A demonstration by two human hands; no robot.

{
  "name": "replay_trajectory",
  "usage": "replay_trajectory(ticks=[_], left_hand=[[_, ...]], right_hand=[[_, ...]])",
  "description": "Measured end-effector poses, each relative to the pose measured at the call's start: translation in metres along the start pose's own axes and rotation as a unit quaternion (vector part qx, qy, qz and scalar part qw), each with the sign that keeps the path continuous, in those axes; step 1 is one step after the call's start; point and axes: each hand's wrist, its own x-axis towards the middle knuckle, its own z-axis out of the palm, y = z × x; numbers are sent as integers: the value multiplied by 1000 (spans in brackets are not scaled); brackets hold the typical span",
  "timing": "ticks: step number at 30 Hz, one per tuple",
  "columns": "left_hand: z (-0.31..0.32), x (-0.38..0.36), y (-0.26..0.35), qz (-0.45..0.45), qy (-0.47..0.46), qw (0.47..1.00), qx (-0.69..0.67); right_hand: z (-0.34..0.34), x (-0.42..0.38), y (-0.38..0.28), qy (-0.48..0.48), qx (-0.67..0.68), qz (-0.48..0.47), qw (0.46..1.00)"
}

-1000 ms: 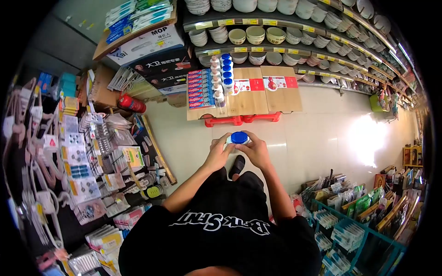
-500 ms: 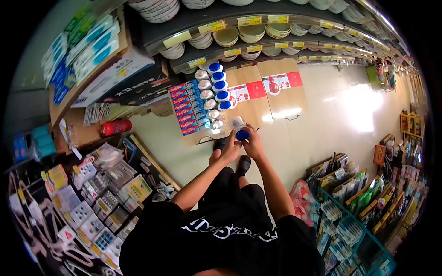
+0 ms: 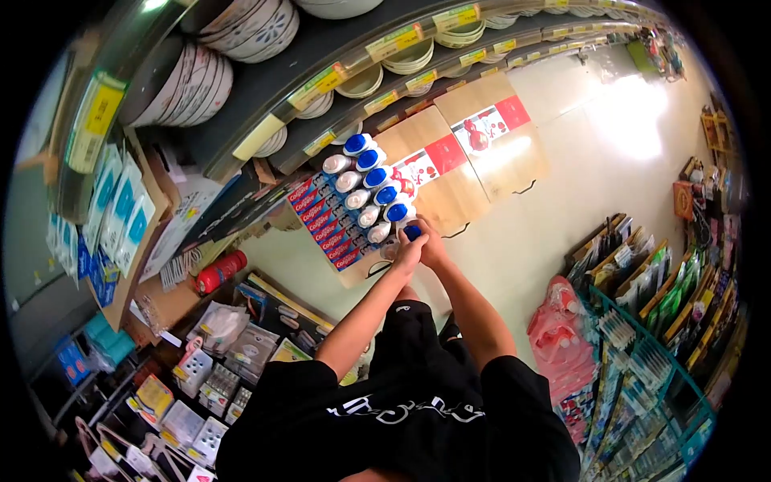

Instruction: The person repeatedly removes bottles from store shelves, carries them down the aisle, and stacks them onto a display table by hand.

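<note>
My left hand (image 3: pixel 408 252) and my right hand (image 3: pixel 432 244) are together at the near edge of a wooden surface, closed around a blue-capped bottle (image 3: pixel 413 232). Its blue cap shows between my fingers; most of its body is hidden. Just beyond it runs a row of matching white bottles with blue caps (image 3: pixel 386 195). Left of that row stand several white-topped bottles (image 3: pixel 357 199). Further left, Colgate toothpaste boxes (image 3: pixel 324 224) lie side by side in a column.
Shelves of stacked bowls (image 3: pixel 363 80) rise ahead. Wooden panels with red-and-white labels (image 3: pixel 443 155) extend right, with dark handles. A red fire extinguisher (image 3: pixel 221 271) and packaged goods are at left. Pink plastic bags (image 3: pixel 560 329) and a teal crate (image 3: pixel 642 345) of goods are at right.
Both hands have moved forward with the blue-capped bottle, up to the near end of the blue-capped row. The camera view has turned and come closer to the shelves.
</note>
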Motion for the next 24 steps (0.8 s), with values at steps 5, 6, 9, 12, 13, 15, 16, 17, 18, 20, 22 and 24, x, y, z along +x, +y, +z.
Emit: replay_trajectory(ticks=[5, 6, 9, 12, 13, 15, 16, 17, 18, 20, 22, 24], left_hand=[[8, -56, 68, 12, -9, 999, -40], [10, -55, 62, -1, -4, 999, -48], [12, -48, 35, 3, -66, 998, -12], [29, -67, 19, -28, -157, 984, 85], [36, -75, 14, -34, -169, 971, 168], [57, -92, -6, -26, -186, 956, 224], [69, -99, -18, -21, -192, 949, 250], [82, -105, -31, -10, -209, 934, 289], [98, -118, -41, 0, -239, 925, 294], [131, -151, -65, 16, -298, 908, 295], [163, -181, -99, 16, -341, 874, 346], [193, -222, -141, 42, -386, 833, 395]], right_hand=[[-1, -5, -14, 19, 88, 32, 995], [5, -8, -5, 48, 111, 21, 992], [-25, -36, -15, 49, 96, 76, 991], [-51, -80, 3, 84, 84, 182, 976], [-57, -98, 16, 108, 63, 184, 975], [-73, -143, 40, 161, 49, 201, 965], [-81, -170, 53, 186, 57, 213, 958], [-88, -200, 65, 209, 64, 223, 950], [-95, -233, 74, 235, 77, 238, 939], [-105, -300, 91, 280, 98, 266, 917], [-107, -371, 104, 343, 122, 267, 892], [-104, -448, 113, 396, 158, 263, 866]])
